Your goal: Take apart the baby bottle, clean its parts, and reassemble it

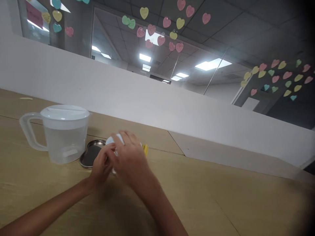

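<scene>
The likeliest slip is at the grips themselves: the right grip (130, 157) is bent over a small white object (110, 140), fingers curled down its near side, and seems to have hold of it. The left grip (101, 164) is half curled just below and to the left, but how firmly it closes, and on what, I cannot tell. If one lets go or twists against the other, the white object could tip or drop to the bench (187, 196) beneath. Just left of the left grip lies a shallow metal tray (89, 158); a leftward swing of that wrist might knock its rim. The yellow sticks (146, 149), poking out just past the right grip, could be nudged by its knuckles.

Of the containers, the tray shows a dark inside, its right part hidden by the left grip. Beyond it, further left of both grips, a see-through jug (66, 139) stands upright, lid on, handle pointing away from them. It seems to hold clear liquid well up its side. Whether the white object contains anything is hidden.
</scene>
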`<state>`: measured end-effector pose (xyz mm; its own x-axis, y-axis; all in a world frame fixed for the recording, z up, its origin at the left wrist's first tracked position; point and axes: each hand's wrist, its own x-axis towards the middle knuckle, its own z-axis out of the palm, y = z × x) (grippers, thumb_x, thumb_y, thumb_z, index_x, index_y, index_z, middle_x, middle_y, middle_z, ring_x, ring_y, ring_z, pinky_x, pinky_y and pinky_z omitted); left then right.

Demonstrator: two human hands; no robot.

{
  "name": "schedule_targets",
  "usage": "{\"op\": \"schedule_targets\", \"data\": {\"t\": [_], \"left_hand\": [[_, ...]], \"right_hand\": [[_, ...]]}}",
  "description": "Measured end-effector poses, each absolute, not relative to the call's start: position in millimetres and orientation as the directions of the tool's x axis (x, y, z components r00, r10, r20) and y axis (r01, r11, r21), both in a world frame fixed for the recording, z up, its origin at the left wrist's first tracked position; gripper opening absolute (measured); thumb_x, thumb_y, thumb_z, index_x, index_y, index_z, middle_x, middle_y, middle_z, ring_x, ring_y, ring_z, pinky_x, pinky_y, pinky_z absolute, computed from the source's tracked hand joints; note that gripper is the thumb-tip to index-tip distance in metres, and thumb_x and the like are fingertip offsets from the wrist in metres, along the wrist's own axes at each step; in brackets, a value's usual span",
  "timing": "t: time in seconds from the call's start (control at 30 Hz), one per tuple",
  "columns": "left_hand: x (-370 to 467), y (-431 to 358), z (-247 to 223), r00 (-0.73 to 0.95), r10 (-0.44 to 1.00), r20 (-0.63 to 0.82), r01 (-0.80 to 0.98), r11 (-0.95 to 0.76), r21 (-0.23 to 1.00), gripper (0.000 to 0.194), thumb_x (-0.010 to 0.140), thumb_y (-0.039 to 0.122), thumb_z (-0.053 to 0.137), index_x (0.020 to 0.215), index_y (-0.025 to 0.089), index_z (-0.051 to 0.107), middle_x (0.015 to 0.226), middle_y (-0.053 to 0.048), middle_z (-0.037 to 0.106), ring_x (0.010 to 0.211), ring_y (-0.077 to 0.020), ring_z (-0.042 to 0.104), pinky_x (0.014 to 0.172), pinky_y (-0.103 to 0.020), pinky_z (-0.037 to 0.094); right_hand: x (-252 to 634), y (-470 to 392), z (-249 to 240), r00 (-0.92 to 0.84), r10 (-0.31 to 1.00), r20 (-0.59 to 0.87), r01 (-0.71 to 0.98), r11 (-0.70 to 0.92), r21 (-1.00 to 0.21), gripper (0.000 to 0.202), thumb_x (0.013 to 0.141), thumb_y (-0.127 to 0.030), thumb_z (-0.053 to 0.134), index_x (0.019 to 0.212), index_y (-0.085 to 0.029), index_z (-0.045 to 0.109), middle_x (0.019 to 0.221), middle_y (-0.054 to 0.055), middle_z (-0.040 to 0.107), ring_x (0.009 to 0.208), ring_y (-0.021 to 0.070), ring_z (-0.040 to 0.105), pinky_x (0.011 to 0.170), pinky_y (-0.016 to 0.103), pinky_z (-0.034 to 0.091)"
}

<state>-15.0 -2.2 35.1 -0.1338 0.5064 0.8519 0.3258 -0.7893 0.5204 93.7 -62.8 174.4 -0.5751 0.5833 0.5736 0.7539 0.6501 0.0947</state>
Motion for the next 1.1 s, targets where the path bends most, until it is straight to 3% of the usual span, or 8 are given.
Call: {"op": "schedule_targets", "data": {"t": [0.1,0.2,0.27,0.4,0.6,0.8,1.1], "left_hand": [[-14,-4,38,-0.142,0.512,0.847,0.242,-0.812,0.531,0.028,0.085,0.028,0.054,0.111,0.020,0.046,0.118,-0.009,0.053,0.112,-0.0201,0.052,0.091,-0.036,0.051],[-11,-5,39,-0.135,0.528,0.838,0.176,-0.820,0.545,0.028,0.084,0.026,0.057,0.108,0.021,0.044,0.118,-0.009,0.051,0.114,-0.0193,0.051,0.092,-0.034,0.051],[-9,-6,38,-0.114,0.542,0.832,0.169,-0.815,0.554,0.035,0.084,0.028,0.057,0.114,0.021,0.040,0.121,-0.010,0.049,0.116,-0.0203,0.050,0.094,-0.037,0.049],[-10,-7,26,-0.023,0.627,0.779,0.287,-0.742,0.606,0.052,0.083,0.034,0.058,0.127,0.021,0.033,0.131,-0.012,0.043,0.122,-0.0234,0.044,0.102,-0.043,0.041],[-10,-6,6,0.150,0.716,0.682,0.462,-0.660,0.592,0.066,0.083,0.044,0.056,0.135,0.020,0.024,0.131,-0.013,0.045,0.121,-0.0256,0.044,0.100,-0.044,0.039],[-9,-2,5,0.167,0.704,0.690,0.524,-0.656,0.543,0.062,0.083,0.047,0.053,0.133,0.018,0.030,0.128,-0.013,0.049,0.120,-0.0263,0.044,0.098,-0.044,0.038],[-9,-4,9,0.157,0.689,0.708,0.577,-0.646,0.500,0.056,0.083,0.050,0.052,0.128,0.019,0.041,0.123,-0.010,0.054,0.112,-0.0252,0.051,0.093,-0.040,0.040]], "right_hand": [[117,-42,177,-0.539,0.722,0.434,0.768,0.633,-0.099,0.032,0.088,-0.033,0.050,0.115,-0.015,0.054,0.110,0.011,0.058,0.104,0.0216,0.052,0.087,0.035,0.042],[130,-30,179,-0.588,0.749,0.305,0.705,0.660,-0.260,0.030,0.087,-0.033,0.053,0.112,-0.017,0.056,0.105,0.007,0.062,0.096,0.0190,0.056,0.079,0.028,0.042],[133,-29,181,-0.599,0.748,0.286,0.686,0.664,-0.299,0.030,0.087,-0.033,0.053,0.112,-0.016,0.058,0.104,0.007,0.063,0.093,0.0183,0.057,0.076,0.027,0.041],[138,-29,182,-0.546,0.791,0.275,0.730,0.611,-0.307,0.035,0.092,-0.027,0.045,0.123,-0.012,0.052,0.110,0.010,0.062,0.096,0.0190,0.056,0.080,0.029,0.039],[147,-19,176,-0.547,0.815,0.192,0.734,0.577,-0.357,0.035,0.094,-0.023,0.037,0.122,-0.009,0.053,0.117,0.011,0.058,0.103,0.0189,0.054,0.086,0.029,0.039],[149,-14,173,-0.577,0.813,0.079,0.747,0.565,-0.352,0.033,0.094,-0.023,0.036,0.120,-0.012,0.053,0.116,0.010,0.058,0.105,0.0194,0.053,0.088,0.030,0.039],[146,-11,170,-0.609,0.787,0.098,0.743,0.610,-0.275,0.038,0.092,-0.017,0.036,0.124,-0.005,0.051,0.127,0.014,0.051,0.119,0.0208,0.045,0.102,0.034,0.033]]}}
